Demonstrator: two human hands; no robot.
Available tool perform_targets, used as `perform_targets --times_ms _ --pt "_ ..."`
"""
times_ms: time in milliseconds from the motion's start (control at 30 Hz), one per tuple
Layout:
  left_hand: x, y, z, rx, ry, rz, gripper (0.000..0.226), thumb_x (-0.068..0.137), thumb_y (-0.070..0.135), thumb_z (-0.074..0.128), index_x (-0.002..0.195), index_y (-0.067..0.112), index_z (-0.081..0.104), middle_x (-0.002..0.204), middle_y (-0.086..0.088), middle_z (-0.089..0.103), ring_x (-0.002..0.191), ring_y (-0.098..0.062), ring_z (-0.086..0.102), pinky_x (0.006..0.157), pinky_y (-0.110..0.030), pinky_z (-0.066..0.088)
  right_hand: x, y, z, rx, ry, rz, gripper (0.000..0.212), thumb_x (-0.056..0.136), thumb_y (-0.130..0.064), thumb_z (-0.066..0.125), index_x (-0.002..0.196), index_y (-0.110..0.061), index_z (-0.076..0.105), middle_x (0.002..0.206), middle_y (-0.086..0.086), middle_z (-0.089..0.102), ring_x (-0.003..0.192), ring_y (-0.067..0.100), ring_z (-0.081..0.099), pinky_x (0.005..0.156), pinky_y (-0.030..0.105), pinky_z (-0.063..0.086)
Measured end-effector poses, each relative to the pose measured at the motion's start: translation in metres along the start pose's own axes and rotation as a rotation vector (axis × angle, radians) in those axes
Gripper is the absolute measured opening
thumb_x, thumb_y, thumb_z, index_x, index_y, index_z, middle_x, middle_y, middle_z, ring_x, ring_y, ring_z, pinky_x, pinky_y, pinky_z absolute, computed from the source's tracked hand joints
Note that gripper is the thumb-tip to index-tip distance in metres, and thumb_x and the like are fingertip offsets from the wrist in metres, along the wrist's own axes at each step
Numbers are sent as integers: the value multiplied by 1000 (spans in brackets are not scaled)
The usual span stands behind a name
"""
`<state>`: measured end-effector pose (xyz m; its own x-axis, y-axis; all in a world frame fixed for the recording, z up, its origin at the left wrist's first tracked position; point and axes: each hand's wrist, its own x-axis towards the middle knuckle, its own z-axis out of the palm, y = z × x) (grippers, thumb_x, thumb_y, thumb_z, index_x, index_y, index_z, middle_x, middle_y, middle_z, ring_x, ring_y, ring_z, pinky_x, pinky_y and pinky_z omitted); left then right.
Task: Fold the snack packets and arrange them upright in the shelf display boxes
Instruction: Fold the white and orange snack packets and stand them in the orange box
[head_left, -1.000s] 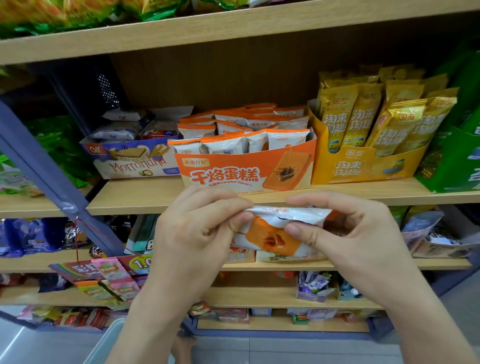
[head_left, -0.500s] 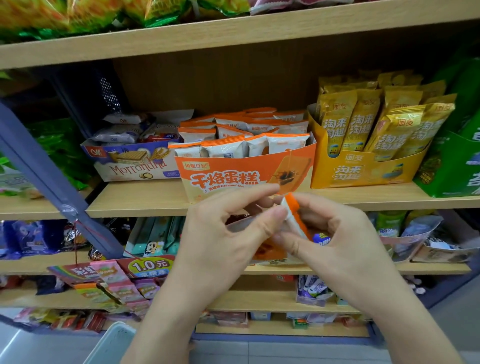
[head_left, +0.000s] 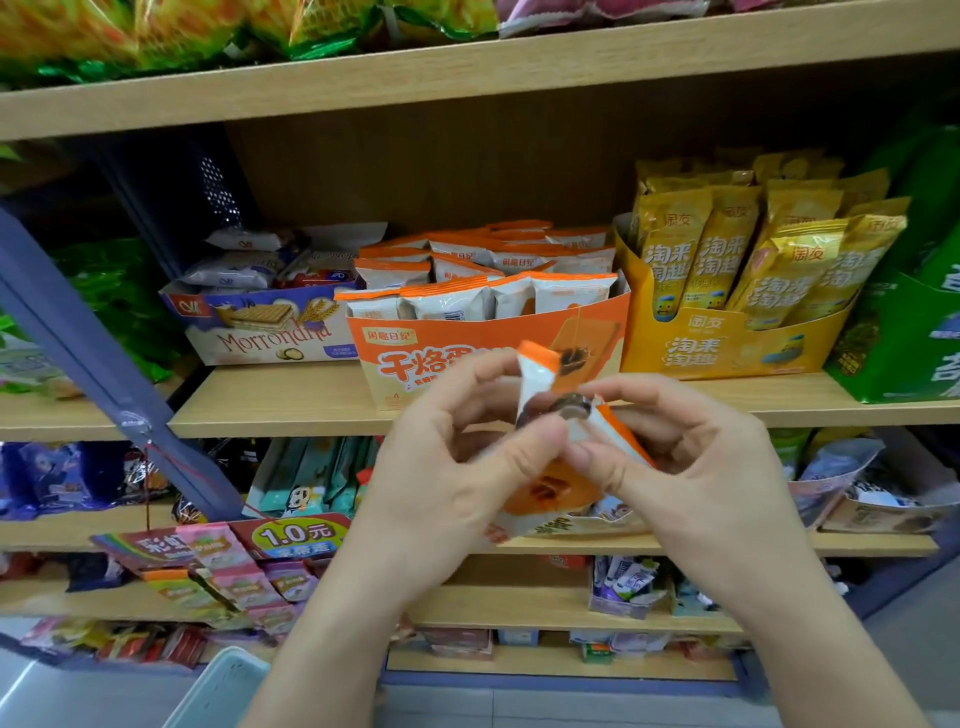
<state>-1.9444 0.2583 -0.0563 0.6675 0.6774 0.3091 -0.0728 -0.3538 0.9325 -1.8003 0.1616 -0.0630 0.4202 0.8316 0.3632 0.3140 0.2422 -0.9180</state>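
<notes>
On the left of the pale wooden shelf (head_left: 270, 405) we note a rectangular cardboard wafer box (head_left: 260, 332), white and purple, with glossy pouches lying loose in it. Near us, the left hand (head_left: 452, 467) pinches the crinkled foil snack packet (head_left: 550, 491) between thumb and curled fingers. The packet, white with orange edges, is bent, with one end flap standing up. It is held in the air before the orange cardboard display box (head_left: 441, 332), where matching packets stand upright in rows. The right hand (head_left: 696, 467) pinches the packet's other side. Further right, a yellow cardboard box (head_left: 727, 348) holds tall golden pouches.
</notes>
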Motion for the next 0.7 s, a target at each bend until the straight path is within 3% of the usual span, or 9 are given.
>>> perform_targets --times_ms 67,133,233,300,400,467,600,700 --pt "-3 -7 -1 114 -70 -12 34 82 29 76 115 32 67 108 10 72 102 -13 68 83 -36 58 3 0 0 176 53 35 34 64 -30 75 96 -22 70 83 -4 77 73 10 72 60 22 56" --pt "-6 -11 2 54 7 -28 32 78 24 78 109 30 71 103 9 74 98 -12 70 82 -33 58 6 2 1 335 78 94 40 63 -30 73 101 -19 68 82 2 76 67 9 70 54 17 53" --pt "-11 -16 11 -127 203 -57 31 74 24 79 103 24 69 97 3 76 91 -14 72 76 -28 58 8 9 6 476 -59 184 58 67 -26 78 121 -26 56 102 4 75 91 19 72 73 29 59" --pt "-16 -22 13 -206 290 -97 37 73 24 80 107 22 65 99 1 76 94 -15 72 78 -31 59 5 15 10 362 -173 236 58 69 -24 77 122 -33 54 105 -2 75 94 18 72 74 30 59" --pt "-25 -28 8 -210 351 -134 50 73 18 76 118 25 56 106 1 74 100 -17 70 85 -37 58 2 26 17 174 -215 223 48 70 -24 71 115 -35 61 101 -12 75 91 9 71 70 22 57" --pt "-32 -31 -3 -226 373 -154 46 75 21 72 119 27 58 105 -2 74 98 -18 70 82 -35 58 2 32 21 102 -256 205 41 75 -20 72 111 -38 63 98 -19 74 91 2 70 70 18 55" --pt "-48 -36 -32 -103 434 -180 17 78 28 74 94 22 77 90 -5 75 84 -16 72 69 -25 56 7 38 37 -40 -444 156 41 83 -13 72 101 -48 63 96 -29 70 91 -7 66 73 12 52" --pt "-65 -44 -48 -50 587 -179 14 75 25 71 86 25 80 83 -4 76 82 -20 72 70 -31 58 12 43 59 -120 -578 163 41 85 -21 72 108 -52 60 101 -31 68 94 -10 63 76 12 53"
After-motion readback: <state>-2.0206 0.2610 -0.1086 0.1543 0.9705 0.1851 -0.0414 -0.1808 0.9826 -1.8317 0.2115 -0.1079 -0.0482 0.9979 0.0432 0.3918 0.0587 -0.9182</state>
